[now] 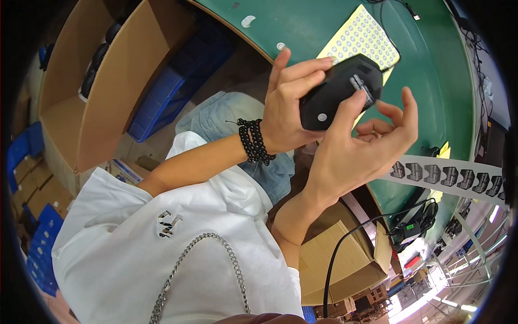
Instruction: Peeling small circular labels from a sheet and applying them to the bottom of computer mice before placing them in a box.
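My left hand [288, 102], with black beads at its wrist, grips a black computer mouse [337, 100], its angular underside facing up. A small silver label [361, 89] and a round pale sticker [322, 117] are on that underside. The thumb of my right hand [356, 151] presses at the edge of the silver label, while its other fingers stand apart and half curled beside the mouse. Beyond the mouse a yellow sheet [361, 35] with rows of round stickers lies on the green table [426, 81].
A strip of dark printed labels [448, 175] stretches across the right side. Loose pale stickers [248, 21] lie at the table's far left. Thin black cables [345, 237] run about. Cardboard boxes [102, 92] stand left and below, near a blue crate [162, 100].
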Motion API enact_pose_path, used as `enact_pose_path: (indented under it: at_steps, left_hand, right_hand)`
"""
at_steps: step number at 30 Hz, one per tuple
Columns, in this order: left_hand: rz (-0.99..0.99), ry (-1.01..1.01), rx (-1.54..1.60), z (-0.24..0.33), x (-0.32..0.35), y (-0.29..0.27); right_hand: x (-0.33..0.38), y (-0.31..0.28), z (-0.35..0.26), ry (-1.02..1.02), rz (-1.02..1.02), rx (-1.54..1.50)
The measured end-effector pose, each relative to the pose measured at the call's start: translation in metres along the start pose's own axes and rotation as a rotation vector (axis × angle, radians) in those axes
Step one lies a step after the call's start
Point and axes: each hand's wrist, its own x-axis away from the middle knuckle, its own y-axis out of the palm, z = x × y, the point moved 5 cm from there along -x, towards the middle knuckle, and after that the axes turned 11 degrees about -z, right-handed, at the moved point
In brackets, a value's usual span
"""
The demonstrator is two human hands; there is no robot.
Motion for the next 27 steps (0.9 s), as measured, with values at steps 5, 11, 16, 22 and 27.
enact_pose_path:
  at_steps: [5, 11, 16, 22, 27]
  left_hand:
    - [-0.034, -0.037, -0.020, 0.004, -0.004, -0.002]
    - [-0.031, -0.229, 0.191, 0.027, -0.029, -0.015]
    - [-0.031, -0.065, 0.133, 0.041, -0.051, -0.023]
    - [0.033, 0.059, 0.057, 0.047, -0.054, -0.027]
    - [0.023, 0.118, 0.077, 0.054, -0.068, -0.031]
  right_hand:
    - [0.022, -0.010, 0.031, 0.209, 0.133, -0.220]
    - [0.057, -0.013, 0.037, 0.164, 0.275, -0.435]
    - [0.023, -0.033, 0.012, -0.265, 0.274, -0.165]
    - [0.002, -0.038, 0.000, -0.336, 0.166, -0.009]
    - [0.009, -0.033, 0.017, -0.285, 0.150, -0.219]
